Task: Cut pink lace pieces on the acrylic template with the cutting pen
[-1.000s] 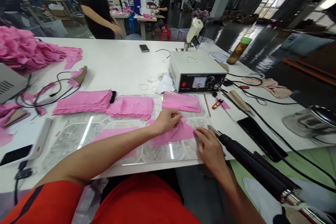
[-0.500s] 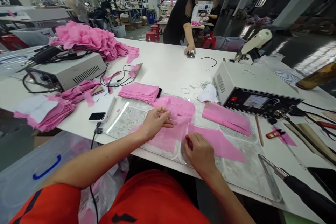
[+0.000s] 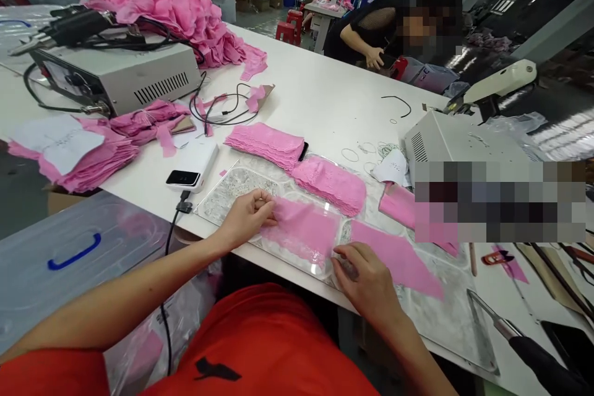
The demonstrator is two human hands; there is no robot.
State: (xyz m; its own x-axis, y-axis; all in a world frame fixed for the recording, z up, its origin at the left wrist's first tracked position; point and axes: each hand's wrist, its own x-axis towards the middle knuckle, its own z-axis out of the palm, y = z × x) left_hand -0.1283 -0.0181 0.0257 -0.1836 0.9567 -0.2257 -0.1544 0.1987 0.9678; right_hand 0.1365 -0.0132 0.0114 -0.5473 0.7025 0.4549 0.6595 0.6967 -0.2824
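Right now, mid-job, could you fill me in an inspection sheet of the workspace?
Surface: white table, marbled mat at its near edge.
Job's things: pink cloth piece on the mat; second piece to its right; two pink stacks behind.
Clutter: white device, orange-handled snips.
Left grip: at the first piece's left end; hold unclear.
Right grip: near its right end; hold unclear.
Cables: black cable drops from the white device past the table edge.
Surroundings: person in black bending beyond the table; red stools.

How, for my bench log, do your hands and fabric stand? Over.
Left hand at left edge of pink fabric panel, grip unclear. Right hand by its right edge. Panel mostly flat between hands, nothing seen blocking.
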